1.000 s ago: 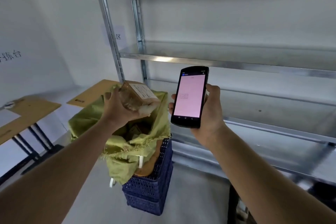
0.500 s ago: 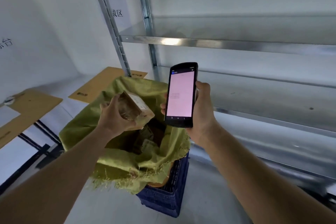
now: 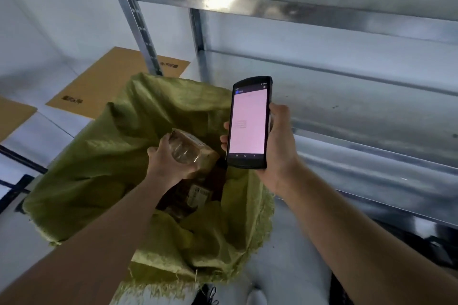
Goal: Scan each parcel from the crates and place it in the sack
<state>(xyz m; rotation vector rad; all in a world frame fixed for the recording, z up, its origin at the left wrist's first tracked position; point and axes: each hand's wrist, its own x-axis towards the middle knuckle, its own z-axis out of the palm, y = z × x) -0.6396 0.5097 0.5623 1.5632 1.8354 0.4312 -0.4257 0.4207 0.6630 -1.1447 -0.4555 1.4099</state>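
The small brown parcel (image 3: 192,148) is in the middle of the frame, right over the open top of the green sack (image 3: 99,168). My left hand (image 3: 168,163) holds it, fingers wrapped round its side. More parcels (image 3: 198,193) lie inside the sack, just under it. To the right, my right hand (image 3: 280,153) grips the scanner (image 3: 249,124) upright, fingers curled round its edges. Its screen glows pink. A metal shelf (image 3: 322,15) fills the upper right. Flat brown cardboard (image 3: 111,82) lies at the upper left.

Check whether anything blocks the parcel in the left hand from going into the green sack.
Nothing visible does. The left hand holds the parcel over the open mouth of the sack; the scanner in the right hand is beside it, and other parcels lie lower inside.
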